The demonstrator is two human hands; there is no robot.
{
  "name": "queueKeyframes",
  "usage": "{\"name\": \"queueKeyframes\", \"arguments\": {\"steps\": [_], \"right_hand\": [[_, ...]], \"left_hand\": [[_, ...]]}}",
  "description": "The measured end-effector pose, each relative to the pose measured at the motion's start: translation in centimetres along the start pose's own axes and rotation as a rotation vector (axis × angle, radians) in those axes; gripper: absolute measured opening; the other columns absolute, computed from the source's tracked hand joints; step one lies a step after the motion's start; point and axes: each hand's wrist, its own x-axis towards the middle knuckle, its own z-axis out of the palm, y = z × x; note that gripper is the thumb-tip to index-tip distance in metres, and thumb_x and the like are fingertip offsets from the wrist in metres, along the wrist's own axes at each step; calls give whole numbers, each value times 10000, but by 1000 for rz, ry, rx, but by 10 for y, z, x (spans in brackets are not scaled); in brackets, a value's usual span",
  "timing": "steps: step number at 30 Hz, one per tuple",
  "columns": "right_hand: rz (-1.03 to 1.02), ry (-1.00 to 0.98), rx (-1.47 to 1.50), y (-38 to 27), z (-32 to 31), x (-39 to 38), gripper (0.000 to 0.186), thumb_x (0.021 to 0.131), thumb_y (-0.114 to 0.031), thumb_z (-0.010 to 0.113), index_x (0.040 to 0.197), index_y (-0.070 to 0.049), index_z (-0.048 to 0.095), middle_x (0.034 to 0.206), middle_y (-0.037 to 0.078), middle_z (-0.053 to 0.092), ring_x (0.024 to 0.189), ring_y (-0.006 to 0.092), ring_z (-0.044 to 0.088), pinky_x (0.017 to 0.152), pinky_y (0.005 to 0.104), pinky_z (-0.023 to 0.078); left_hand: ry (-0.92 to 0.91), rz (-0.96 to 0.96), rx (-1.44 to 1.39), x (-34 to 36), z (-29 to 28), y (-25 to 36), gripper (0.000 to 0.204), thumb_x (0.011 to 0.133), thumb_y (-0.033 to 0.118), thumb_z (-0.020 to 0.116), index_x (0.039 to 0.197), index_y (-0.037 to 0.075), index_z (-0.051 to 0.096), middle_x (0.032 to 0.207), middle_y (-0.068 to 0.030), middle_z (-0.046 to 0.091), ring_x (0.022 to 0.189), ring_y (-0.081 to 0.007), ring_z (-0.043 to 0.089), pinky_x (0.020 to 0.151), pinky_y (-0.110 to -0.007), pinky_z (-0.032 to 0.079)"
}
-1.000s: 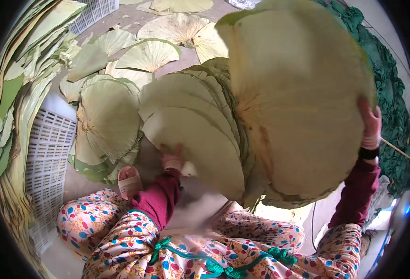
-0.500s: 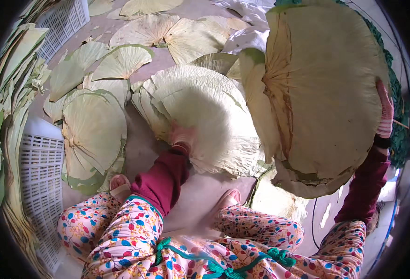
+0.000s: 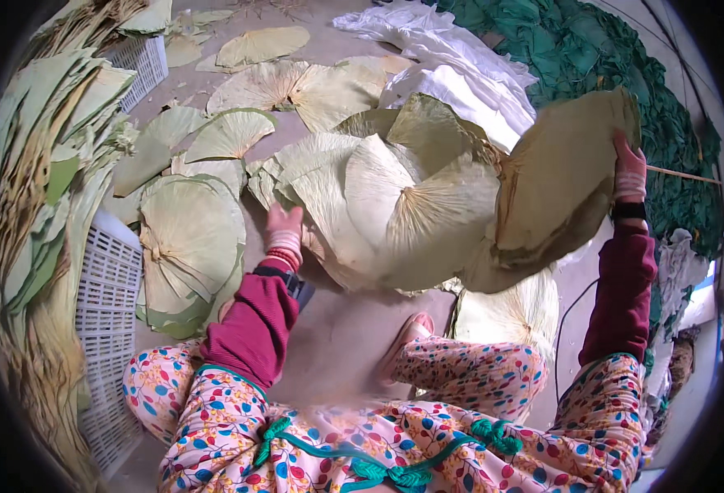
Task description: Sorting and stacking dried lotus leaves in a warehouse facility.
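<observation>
On the right, my right hand [image 3: 627, 171], in a pinkish glove with pale bands, is closed on the outer edge of a folded stack of large dried lotus leaves [image 3: 561, 177], holding it raised and tilted. The stack's left part reaches over a pile of pale round leaves [image 3: 321, 177] on the floor in front of me. My left hand [image 3: 284, 228], gloved alike, is at the pile's lower left edge. Its fingers look apart and somewhat blurred, with no leaf visible between them. A fan-creased leaf [image 3: 436, 205] shows its centre on top of the pile.
More leaves [image 3: 193, 238] lie at left. White slatted crates [image 3: 107, 304] stand there beside a tall leaf stack [image 3: 29, 238]. Behind are white sheeting [image 3: 452, 70] and a heap of green material [image 3: 576, 57]. A dark cable [image 3: 561, 337] runs along the floor at right.
My right hand has lowered the raised leaf stack, which now slants over the pile. My left hand has moved left, off the pile's top to its edge. The creased leaf has come into view on top.
</observation>
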Motion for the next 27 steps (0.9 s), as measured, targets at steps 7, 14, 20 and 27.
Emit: {"name": "queueKeyframes", "arguments": {"steps": [7, 14, 20, 27], "right_hand": [[-7, 93, -76, -9, 43, -30, 442, 807, -374, 598, 1038, 2, 603, 995, 55, 612, 875, 147, 550, 789, 269, 416], [267, 345, -346, 9, 149, -89, 637, 834, -522, 456, 1023, 78, 559, 976, 195, 601, 883, 275, 550, 798, 337, 406], [152, 174, 239, 20, 237, -255, 307, 917, -329, 404, 794, -83, 540, 674, 16, 489, 600, 161, 442, 624, 292, 414], [594, -595, 281, 225, 330, -550, 621, 767, -566, 485, 967, 11, 594, 916, 156, 601, 780, 228, 563, 733, 341, 448]], "left_hand": [[42, 77, -541, -41, -83, 65, 262, 815, 200, 580, 1033, 63, 534, 683, 21, 501, 505, -92, 474, 422, -237, 401], [-264, 384, -753, -134, -133, 124, 315, 803, 116, 619, 1104, 76, 536, 857, 16, 563, 705, -82, 526, 609, -249, 474], [-407, 537, -630, -198, -181, 120, 255, 839, 103, 572, 1086, 48, 538, 954, 7, 564, 792, -76, 533, 709, -222, 454], [-684, 426, -218, -198, -144, 71, 286, 832, 126, 587, 1091, 19, 532, 938, 9, 556, 756, -73, 509, 710, -198, 432]]}}
